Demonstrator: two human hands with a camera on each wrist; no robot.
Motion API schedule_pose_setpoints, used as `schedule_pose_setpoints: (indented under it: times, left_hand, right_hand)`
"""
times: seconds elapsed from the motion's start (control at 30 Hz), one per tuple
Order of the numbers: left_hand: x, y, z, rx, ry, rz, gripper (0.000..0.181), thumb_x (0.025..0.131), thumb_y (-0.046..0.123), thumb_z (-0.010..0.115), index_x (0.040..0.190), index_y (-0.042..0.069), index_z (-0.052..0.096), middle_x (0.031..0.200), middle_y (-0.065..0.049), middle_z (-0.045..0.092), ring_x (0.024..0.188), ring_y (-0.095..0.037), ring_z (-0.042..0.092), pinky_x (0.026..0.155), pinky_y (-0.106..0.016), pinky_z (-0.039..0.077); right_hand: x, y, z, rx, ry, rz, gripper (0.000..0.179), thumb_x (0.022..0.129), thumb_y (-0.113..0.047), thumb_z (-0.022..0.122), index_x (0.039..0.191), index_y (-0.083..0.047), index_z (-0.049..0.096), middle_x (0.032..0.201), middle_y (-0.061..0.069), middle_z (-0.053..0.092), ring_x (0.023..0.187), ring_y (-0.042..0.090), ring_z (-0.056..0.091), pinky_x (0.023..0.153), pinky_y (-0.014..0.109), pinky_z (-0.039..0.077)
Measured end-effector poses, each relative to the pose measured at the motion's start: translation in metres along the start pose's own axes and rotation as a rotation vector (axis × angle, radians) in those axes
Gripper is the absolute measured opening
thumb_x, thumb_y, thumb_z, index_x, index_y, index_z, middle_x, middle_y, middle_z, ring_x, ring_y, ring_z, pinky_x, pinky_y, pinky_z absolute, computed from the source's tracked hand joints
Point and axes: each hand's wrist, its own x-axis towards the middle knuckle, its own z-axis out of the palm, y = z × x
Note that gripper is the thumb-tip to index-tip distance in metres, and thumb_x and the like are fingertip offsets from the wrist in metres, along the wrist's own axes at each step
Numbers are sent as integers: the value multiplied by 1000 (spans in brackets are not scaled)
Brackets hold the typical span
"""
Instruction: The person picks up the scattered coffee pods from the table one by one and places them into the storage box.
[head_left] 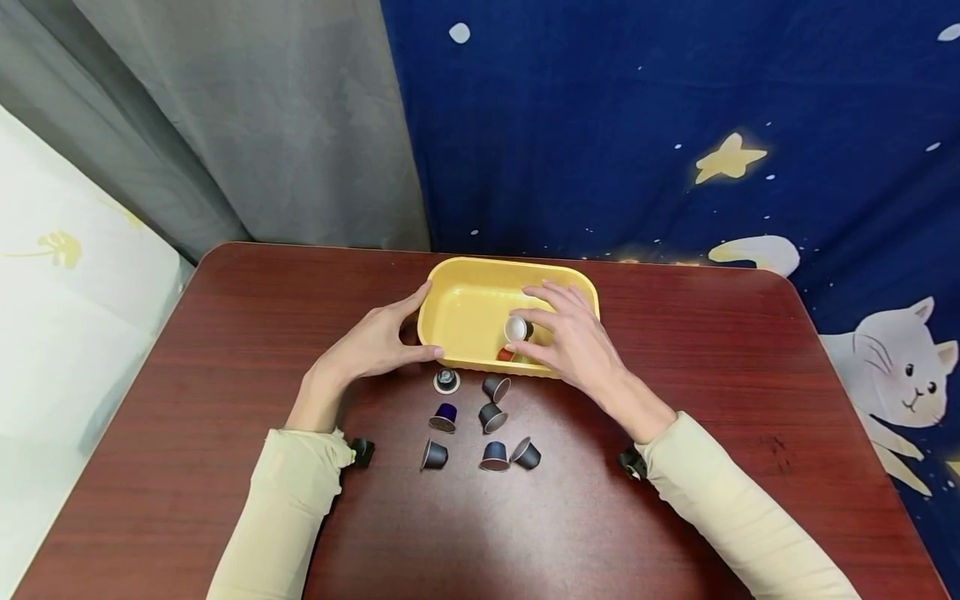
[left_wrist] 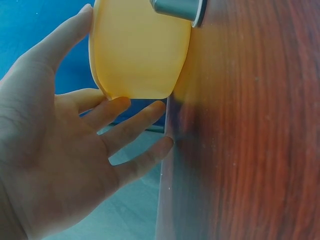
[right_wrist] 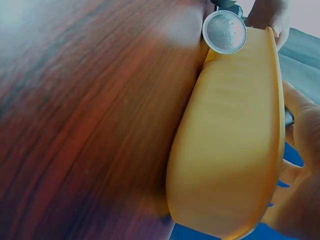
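Note:
A yellow plastic tub [head_left: 468, 312] stands near the table's far edge. My left hand [head_left: 378, 340] grips its left end, thumb at the near rim and index finger toward the far corner; in the left wrist view the other fingers [left_wrist: 132, 125] spread beside the tub's wall. Over the tub's right half, my right hand [head_left: 573, 342] pinches a dark coffee capsule with a pale lid [head_left: 516, 328] between thumb and index finger. Below it inside the tub lies a red capsule [head_left: 506, 355], partly hidden. The right wrist view shows the tub's outer wall [right_wrist: 225, 135] hiding most of that hand.
Several dark coffee capsules lie in two loose columns in front of the tub, among them an upright one [head_left: 446, 381], a purple one [head_left: 444, 415] and a tipped one [head_left: 527, 454]. The brown table [head_left: 697, 375] backs onto a blue curtain [head_left: 555, 125] and a grey one [head_left: 300, 125].

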Motion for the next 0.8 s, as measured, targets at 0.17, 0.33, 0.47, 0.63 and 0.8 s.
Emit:
schedule_pose_setpoints:
  times: [0.17, 0.33, 0.47, 0.63, 0.8]
  left_hand:
    - [0, 0, 0, 5, 0, 2, 105, 81, 58, 75, 160, 22, 16, 158, -6, 33, 142, -19, 37, 114, -42, 34]
    - [1, 0, 0, 4, -2, 3, 106, 80, 60, 74, 160, 22, 16, 159, -6, 33, 142, -19, 37, 114, -43, 34]
    - [1, -1, 0, 1, -2, 0, 107, 80, 61, 74, 160, 23, 16, 159, -4, 32, 142, -19, 37, 114, -43, 34]
    - [2, -1, 2, 2, -2, 0, 107, 80, 61, 74, 160, 21, 16, 159, -5, 32, 142, -20, 36, 114, -44, 33]
    - [2, -1, 2, 1, 1, -5, 106, 80, 59, 75, 160, 21, 16, 159, -6, 32, 142, -21, 36, 114, -45, 34]
  right_hand:
    - [4, -1, 4, 7, -39, 56, 44, 83, -47, 77, 116, -17, 75, 139, 11, 57, 136, 37, 43, 114, 60, 23]
    - [8, -3, 7, 10, -61, 90, 44, 83, -47, 78, 116, -18, 75, 139, 10, 57, 135, 36, 44, 114, 58, 24]
    - [12, -3, 10, 11, -79, 107, 42, 82, -45, 79, 113, -18, 76, 137, 11, 58, 133, 36, 46, 114, 54, 28]
    - [14, -3, 13, 13, -115, 135, 42, 82, -44, 80, 113, -17, 76, 136, 12, 59, 132, 34, 48, 113, 51, 30]
    - [15, -2, 15, 5, -147, 150, 42, 84, -45, 78, 116, -17, 76, 136, 12, 59, 132, 31, 48, 113, 50, 31]
